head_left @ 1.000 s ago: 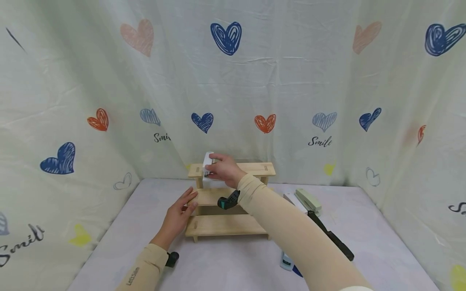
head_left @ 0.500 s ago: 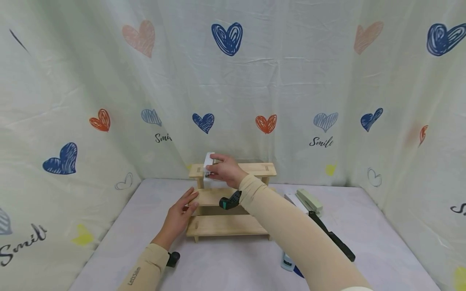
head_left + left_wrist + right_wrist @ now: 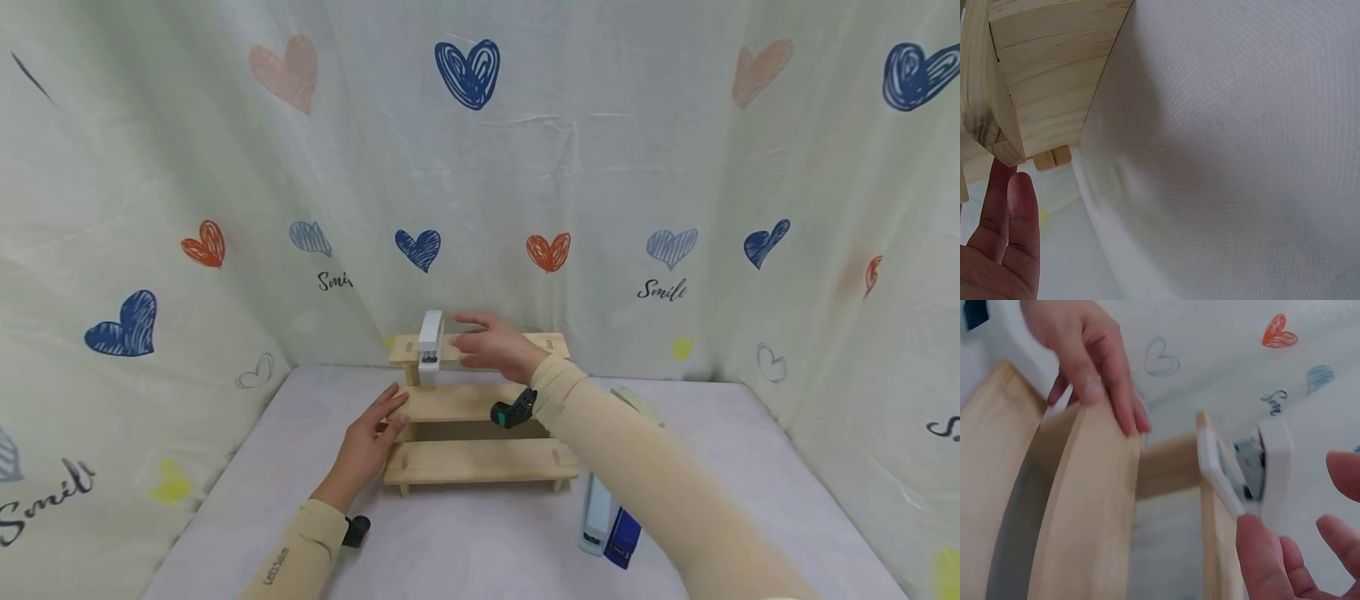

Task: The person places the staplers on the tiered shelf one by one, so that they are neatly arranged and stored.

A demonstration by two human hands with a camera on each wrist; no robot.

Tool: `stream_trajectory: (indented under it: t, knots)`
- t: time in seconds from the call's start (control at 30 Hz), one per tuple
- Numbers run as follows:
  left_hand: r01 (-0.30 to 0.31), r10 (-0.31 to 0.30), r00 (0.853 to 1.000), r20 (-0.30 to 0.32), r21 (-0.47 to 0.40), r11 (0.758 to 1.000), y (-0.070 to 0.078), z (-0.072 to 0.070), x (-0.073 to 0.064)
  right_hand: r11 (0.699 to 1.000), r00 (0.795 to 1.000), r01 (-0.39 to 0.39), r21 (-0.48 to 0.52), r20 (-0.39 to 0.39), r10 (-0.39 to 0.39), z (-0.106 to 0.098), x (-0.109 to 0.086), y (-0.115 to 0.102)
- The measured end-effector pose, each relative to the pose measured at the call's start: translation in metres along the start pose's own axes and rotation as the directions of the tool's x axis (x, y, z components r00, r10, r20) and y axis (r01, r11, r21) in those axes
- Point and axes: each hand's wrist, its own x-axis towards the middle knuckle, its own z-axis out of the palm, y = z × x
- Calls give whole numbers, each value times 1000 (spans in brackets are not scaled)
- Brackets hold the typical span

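Note:
A white stapler (image 3: 431, 337) stands near the left end of the top tier of a three-tier wooden shelf (image 3: 480, 461), its narrow end toward the camera. Just right of it is my right hand (image 3: 498, 346), fingers spread and holding nothing. The right wrist view shows a gap between most of these fingers and the stapler (image 3: 1277, 462), with one fingertip close to its base. My left hand (image 3: 367, 446) holds the left end of the middle tier, thumb at the front edge and fingers over the board. In the left wrist view, its fingers (image 3: 1021, 212) reach the board's end.
Right of the shelf, a light blue stapler (image 3: 597, 512) and a dark blue stapler (image 3: 624, 537) lie side by side on the white tabletop (image 3: 480, 550). A pale green stapler (image 3: 637, 404) lies farther back, partly behind my right forearm. A heart-printed curtain (image 3: 495, 167) hangs behind.
My right hand has let go of the white stapler and moved right, leaving it on the top tier. The forearm uncovers the blue staplers. My left hand stays on the shelf.

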Motion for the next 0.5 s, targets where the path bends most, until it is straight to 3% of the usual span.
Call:
stream_trajectory:
  t: [0.23, 0.5]
  knots:
    - [-6, 6, 1000, 3, -6, 1000, -3, -2, 2, 987, 999, 40, -154, 41, -34, -76, -62, 16]
    - [-9, 9, 1000, 2, -2, 1000, -4, 0, 2, 960, 998, -40, -276, -51, 27, -158, -144, 78]
